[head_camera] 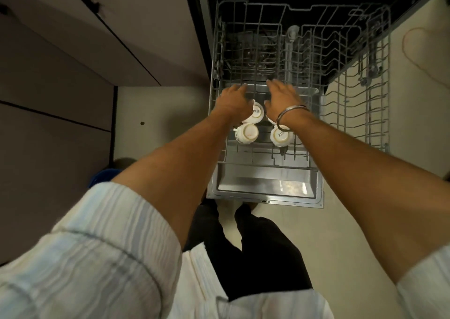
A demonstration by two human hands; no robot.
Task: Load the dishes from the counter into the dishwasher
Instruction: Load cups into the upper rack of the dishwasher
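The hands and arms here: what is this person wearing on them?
Both hands, left hand and right hand, are bare, no gloves. The right wrist carries a plain metal bangle. Pale striped shirt sleeves are rolled up near the elbows.

Kitchen, domestic in look; built-in dishwasher (292,14) set under a counter, its door (265,185) dropped flat and grey wire rack (302,80) drawn out; white cups (246,133) upturned in the rack; flat-fronted grey cabinet doors (73,75) alongside; pale smooth floor (158,114) below.
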